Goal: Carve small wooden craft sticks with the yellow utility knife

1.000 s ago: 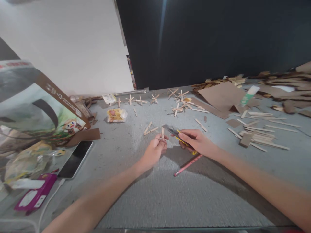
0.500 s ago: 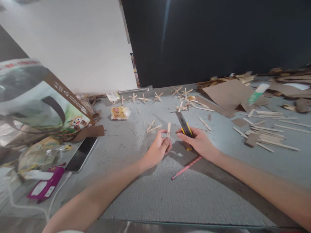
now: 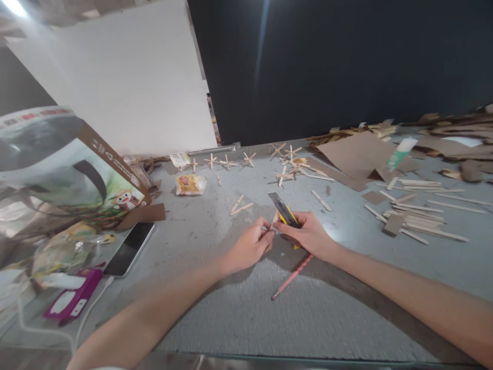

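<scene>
Grey and faintly ribbed, the tabletop (image 3: 215,318) spreads beneath the work, with a pink pencil (image 3: 290,280) lying on it nearest the person. Just beyond the pencil, the right hand (image 3: 310,236) is closed around a yellow-and-black utility knife (image 3: 288,213), its blade pointing away and a little left. Beyond the pencil's eraser end, the left hand (image 3: 250,246) has thumb and fingertips pinched on a short wooden stick (image 3: 276,217), which lies between the two hands, right beside the knife; its lower end is hidden, so exactly where the fingers bear cannot be told. The stick should be very light, dry and stiff, yet thin enough to split along the grain or snap under a hard squeeze; a flat pinch near one end, fingers clear of the blade, would suit it. The knife likely feels firm and somewhat heavier, best held by its body, since the bare blade is the risky part. Farther beyond the pencil, two sticks (image 3: 242,208) make an open V, and well to its right is a heap of loose sticks (image 3: 427,218), slim and probably easy to scatter. Farthest past the pencil, star-shaped stick pieces (image 3: 248,160) look delicate at their crossings, better lifted by the middle; behind them rises a black panel (image 3: 339,61).
</scene>
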Demonstrator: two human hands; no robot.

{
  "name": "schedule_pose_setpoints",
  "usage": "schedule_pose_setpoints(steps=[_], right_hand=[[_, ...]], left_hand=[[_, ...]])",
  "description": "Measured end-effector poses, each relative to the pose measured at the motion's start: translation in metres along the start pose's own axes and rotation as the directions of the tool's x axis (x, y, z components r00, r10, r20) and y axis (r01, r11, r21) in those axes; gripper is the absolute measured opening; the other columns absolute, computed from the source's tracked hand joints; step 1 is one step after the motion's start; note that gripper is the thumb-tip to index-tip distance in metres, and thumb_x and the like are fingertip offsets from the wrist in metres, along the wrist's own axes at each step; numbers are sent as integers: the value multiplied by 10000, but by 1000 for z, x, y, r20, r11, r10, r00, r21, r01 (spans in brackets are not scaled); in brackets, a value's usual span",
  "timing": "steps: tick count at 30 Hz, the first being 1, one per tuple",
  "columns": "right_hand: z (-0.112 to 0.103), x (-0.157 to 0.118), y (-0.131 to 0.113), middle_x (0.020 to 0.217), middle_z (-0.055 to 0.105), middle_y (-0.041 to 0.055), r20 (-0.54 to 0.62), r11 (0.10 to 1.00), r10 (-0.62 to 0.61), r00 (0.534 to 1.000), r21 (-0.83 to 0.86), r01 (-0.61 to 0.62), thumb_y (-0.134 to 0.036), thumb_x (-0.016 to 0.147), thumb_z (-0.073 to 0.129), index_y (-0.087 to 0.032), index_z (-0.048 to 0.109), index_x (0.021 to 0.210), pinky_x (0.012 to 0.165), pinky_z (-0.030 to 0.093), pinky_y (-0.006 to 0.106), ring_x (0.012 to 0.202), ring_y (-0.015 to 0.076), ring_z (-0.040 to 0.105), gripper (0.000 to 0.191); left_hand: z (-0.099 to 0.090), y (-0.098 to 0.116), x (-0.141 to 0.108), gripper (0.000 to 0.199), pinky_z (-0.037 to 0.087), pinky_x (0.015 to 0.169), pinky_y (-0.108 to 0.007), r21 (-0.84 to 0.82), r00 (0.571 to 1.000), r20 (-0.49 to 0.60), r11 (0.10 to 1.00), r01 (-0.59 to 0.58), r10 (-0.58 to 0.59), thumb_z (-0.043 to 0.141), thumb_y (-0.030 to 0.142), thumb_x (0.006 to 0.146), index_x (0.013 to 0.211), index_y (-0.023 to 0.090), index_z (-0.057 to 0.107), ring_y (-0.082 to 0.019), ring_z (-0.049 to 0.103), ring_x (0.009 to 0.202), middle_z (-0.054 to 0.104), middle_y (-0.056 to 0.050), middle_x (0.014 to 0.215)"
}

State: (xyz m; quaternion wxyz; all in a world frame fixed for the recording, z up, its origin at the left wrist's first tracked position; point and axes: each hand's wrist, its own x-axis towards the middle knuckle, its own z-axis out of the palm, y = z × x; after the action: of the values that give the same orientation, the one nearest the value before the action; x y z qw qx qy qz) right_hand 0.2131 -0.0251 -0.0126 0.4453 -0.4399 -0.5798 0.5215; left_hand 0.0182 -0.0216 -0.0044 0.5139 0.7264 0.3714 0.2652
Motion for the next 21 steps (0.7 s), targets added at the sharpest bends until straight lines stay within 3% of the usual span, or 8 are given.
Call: schedule_pose_setpoints(steps=[6, 9, 12, 14, 16, 18, 21], right_hand=[[-2, 1, 2, 512, 371, -93, 21, 999, -40, 999, -33, 41, -736, 753, 767, -224, 546, 739, 428, 244, 245, 455, 84, 309, 559], [-2, 3, 1, 536, 380, -102, 68, 996, -87, 994, -18, 89, -718, 772, 771, -223, 572, 829, 430, 266, 237, 455, 84, 328, 537], [-6, 10, -1, 579, 380, -106, 138, 990, -127, 982, 77, 117, -733, 838, 703, -231, 571, 928, 431, 305, 233, 449, 88, 345, 526], [-13, 16, -2, 618, 405, -88, 187, 982, -184, 965, 84, 171, -733, 903, 629, -224, 595, 962, 459, 358, 243, 473, 99, 387, 514], [-25, 24, -2, 630, 436, -64, 226, 952, -296, 928, -11, 306, -709, 966, 559, -206, 640, 974, 511, 402, 257, 518, 114, 432, 509], [-39, 33, 0, 639, 481, -38, 237, 865, -430, 871, -170, 473, -667, 1021, 494, -203, 679, 998, 568, 443, 272, 577, 138, 495, 500], [-55, 45, 7, 884, 692, 70, 340, 607, -607, 718, -384, 696, -571, 1059, 483, -213, 708, 1049, 752, 540, 332, 814, 202, 655, 424]], left_hand=[[0, -5, 4, 342, 353, 483, -242, -87, 998, -69, 996, 6, -12, 511, 540, 1006, 873, 229, 459, -93, 462, 439, 560, 69, 599], [-2, -6, 10, 388, 404, 504, -242, -177, 997, -82, 984, -18, 4, 652, 566, 920, 878, 195, 547, -94, 533, 458, 624, 39, 645], [-6, -8, 14, 453, 453, 538, -256, -264, 992, -122, 963, -52, 20, 724, 592, 858, 980, 172, 609, -105, 584, 490, 695, 6, 717], [-9, -10, 16, 482, 490, 591, -272, -282, 978, -205, 955, -96, 38, 738, 599, 853, 1027, 164, 624, -120, 621, 540, 723, -14, 731], [-12, -14, 18, 483, 525, 671, -289, -264, 951, -305, 955, -138, 53, 746, 605, 857, 999, 161, 619, -140, 668, 621, 747, -34, 740], [-16, -18, 20, 477, 547, 717, -312, -232, 931, -361, 961, -152, 60, 746, 616, 863, 935, 167, 602, -164, 701, 679, 756, -45, 742], [-26, -25, 23, 497, 575, 717, -329, -185, 930, -351, 966, -181, 107, 778, 618, 838, 930, 164, 598, -169, 718, 686, 784, -86, 863]])
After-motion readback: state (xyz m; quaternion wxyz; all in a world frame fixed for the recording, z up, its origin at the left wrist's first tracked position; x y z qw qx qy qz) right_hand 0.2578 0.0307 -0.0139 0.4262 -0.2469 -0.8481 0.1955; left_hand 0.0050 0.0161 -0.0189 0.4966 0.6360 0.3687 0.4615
